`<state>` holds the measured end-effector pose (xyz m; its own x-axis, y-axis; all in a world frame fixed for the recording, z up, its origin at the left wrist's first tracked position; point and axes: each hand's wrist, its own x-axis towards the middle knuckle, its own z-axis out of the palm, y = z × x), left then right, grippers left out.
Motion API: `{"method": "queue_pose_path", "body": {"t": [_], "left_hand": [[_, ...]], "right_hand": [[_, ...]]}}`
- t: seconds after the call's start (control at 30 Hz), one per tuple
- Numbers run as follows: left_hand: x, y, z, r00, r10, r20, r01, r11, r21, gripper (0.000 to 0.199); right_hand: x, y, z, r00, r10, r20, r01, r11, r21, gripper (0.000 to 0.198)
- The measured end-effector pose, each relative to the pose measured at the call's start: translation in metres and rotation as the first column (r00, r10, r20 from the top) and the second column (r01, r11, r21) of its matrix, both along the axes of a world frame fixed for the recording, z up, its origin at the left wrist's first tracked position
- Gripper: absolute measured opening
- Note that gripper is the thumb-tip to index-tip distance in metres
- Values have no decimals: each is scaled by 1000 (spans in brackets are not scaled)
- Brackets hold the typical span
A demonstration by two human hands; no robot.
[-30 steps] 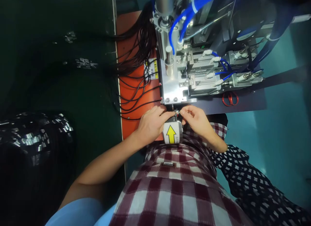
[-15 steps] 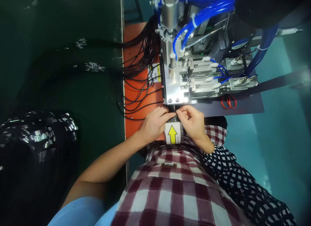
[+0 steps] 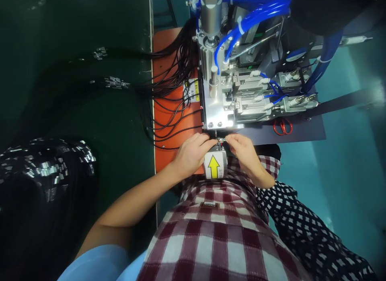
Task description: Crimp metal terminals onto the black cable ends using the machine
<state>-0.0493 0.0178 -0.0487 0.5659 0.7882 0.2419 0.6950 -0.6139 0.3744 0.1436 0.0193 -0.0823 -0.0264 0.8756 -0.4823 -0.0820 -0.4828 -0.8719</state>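
My left hand (image 3: pixel 193 152) is closed at the front of the machine, with thumb and fingers pinched together. A black cable (image 3: pixel 167 147) runs across the orange board into its grip. From its fingertips short, thin coloured wires (image 3: pixel 221 140) stick out to the right. My right hand (image 3: pixel 243 154) pinches the far ends of these wires between thumb and forefinger. Both hands are just below the front edge of the metal plate (image 3: pixel 213 114). Under them sits a block with a yellow arrow label (image 3: pixel 214 166). The fingers partly hide the grip on the wires.
Blue air hoses (image 3: pixel 256 17) and pneumatic cylinders (image 3: pixel 256 108) fill the machine. More black cables (image 3: pixel 181 67) cross the orange board (image 3: pixel 169 164). Red-handled scissors (image 3: pixel 282 127) lie on the dark base at right. A large bundle of cables (image 3: pixel 48 168) with shiny ends lies on the dark table.
My right hand has moved a little to the right, away from my left fingertips. Coloured wires now show between the two hands. My left hand has stayed in place.
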Motion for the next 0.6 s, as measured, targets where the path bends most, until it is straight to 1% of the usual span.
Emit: {"method": "queue_pose_path", "body": {"t": [0.07, 0.2, 0.37, 0.43, 0.53, 0.6], "left_hand": [[1, 0, 0, 1000, 0, -3, 0, 1000, -2, 31], [0, 0, 0, 1000, -5, 3, 5, 1000, -11, 31], [-1, 1, 0, 1000, -2, 29, 3, 1000, -20, 32], [-1, 1, -1, 1000, -4, 29, 4, 1000, -15, 32], [-1, 1, -1, 1000, -8, 26, 8, 1000, 9, 32], [-1, 1, -2, 1000, -7, 27, 6, 1000, 20, 32]], "right_hand": [[1, -7, 0, 999, -23, -42, 21, 999, -48, 23], [-2, -20, 9, 1000, 10, -23, -10, 1000, -13, 25], [-5, -16, 20, 999, 37, 31, -37, 999, -3, 22], [-4, -14, 22, 994, 67, 89, -69, 997, 20, 21], [-1, -15, 24, 968, 79, 237, -110, 986, 124, 20], [1, -16, 24, 949, 88, 302, -141, 978, 156, 20]]}}
